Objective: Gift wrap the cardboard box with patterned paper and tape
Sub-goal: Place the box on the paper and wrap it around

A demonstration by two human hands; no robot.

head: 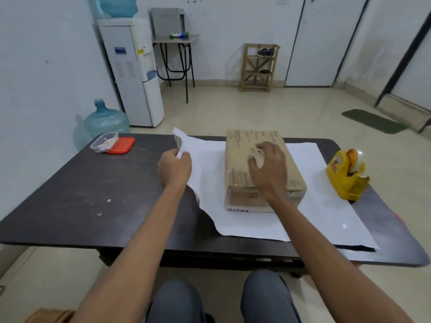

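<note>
Left hand [175, 169]: thumb and fingers pinch the raised left edge of the paper [314, 206]. Right hand [268, 170]: fingers spread, lightly bent, resting on the box [235, 145], which lies mid-sheet (white side up; pattern glimpsed only at the lifted corner). Risk: folding the flap over under weak pressure could drag the box off-centre or crease the sheet. Tape dispenser [345, 178] near the sheet's right edge. Dark table [93, 194], tub [105, 142] far left; pale floor [256, 108], water cooler [133, 73] behind.
</note>
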